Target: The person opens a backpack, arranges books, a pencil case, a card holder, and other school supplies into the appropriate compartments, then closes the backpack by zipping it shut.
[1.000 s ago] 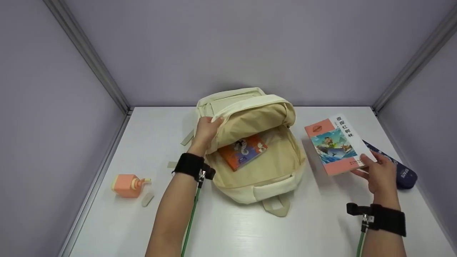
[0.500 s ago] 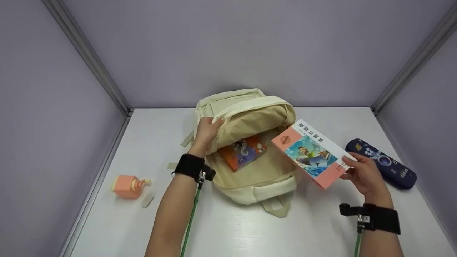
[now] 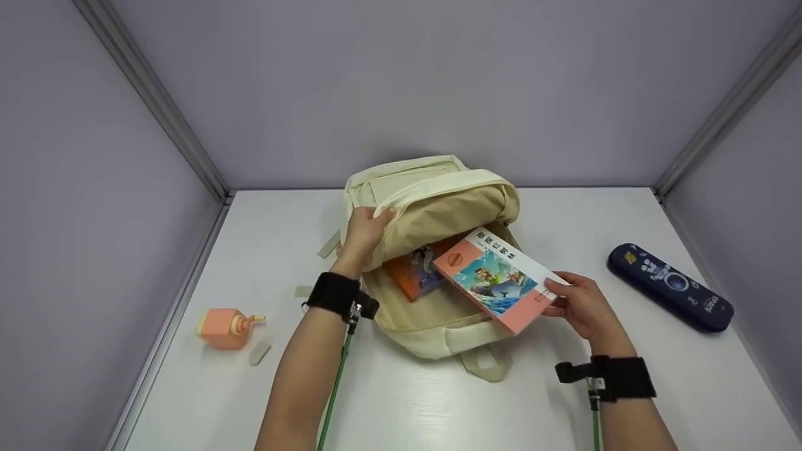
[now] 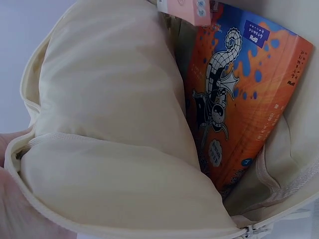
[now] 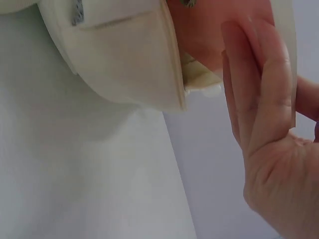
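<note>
A cream backpack (image 3: 413,341) lies unzipped on the white table. My left hand (image 3: 364,233) pinches the edge of its front flap and holds it raised, showing the beige lining (image 4: 114,89). Inside the bag rests an orange and blue book (image 4: 244,94) with a dragon-like drawing on its cover. My right hand (image 3: 583,307) grips a pink and white book (image 3: 501,282) by its lower right corner, thumb on the cover and fingers underneath. That book is tilted over the bag's opening and overlaps the orange book in the head view.
A navy pencil case (image 3: 670,288) with space pictures lies on the right of the table (image 3: 426,413). At the left are an orange bottle-shaped object (image 3: 225,328) with a yellow spout and a small grey piece (image 3: 259,352). Grey walls (image 3: 401,94) enclose the table.
My right hand has carried the pink and white book leftward from beside the pencil case to over the bag's opening, turning it slightly. My left hand keeps holding the flap in place.
</note>
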A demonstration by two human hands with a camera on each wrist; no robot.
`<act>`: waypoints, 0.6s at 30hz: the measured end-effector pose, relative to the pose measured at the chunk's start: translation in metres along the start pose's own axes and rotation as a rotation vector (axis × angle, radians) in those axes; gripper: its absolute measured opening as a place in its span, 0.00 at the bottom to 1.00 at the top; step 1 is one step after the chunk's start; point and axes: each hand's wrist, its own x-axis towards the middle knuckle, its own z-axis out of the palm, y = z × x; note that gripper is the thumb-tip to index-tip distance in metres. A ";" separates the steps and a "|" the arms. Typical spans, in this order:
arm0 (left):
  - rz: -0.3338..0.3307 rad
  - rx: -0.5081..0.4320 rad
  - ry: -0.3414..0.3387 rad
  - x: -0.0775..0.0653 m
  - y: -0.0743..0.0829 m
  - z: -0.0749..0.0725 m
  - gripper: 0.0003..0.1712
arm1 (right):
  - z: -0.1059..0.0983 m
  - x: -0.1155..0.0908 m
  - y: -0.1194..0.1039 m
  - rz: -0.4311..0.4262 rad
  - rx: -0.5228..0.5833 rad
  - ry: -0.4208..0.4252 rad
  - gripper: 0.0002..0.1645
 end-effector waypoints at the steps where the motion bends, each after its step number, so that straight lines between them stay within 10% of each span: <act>1: 0.000 0.001 0.002 0.000 0.000 0.000 0.16 | 0.005 0.003 0.002 0.002 -0.007 0.000 0.24; 18: 0.031 0.025 0.035 0.000 -0.003 0.003 0.15 | 0.076 0.026 0.014 -0.008 -0.058 0.050 0.35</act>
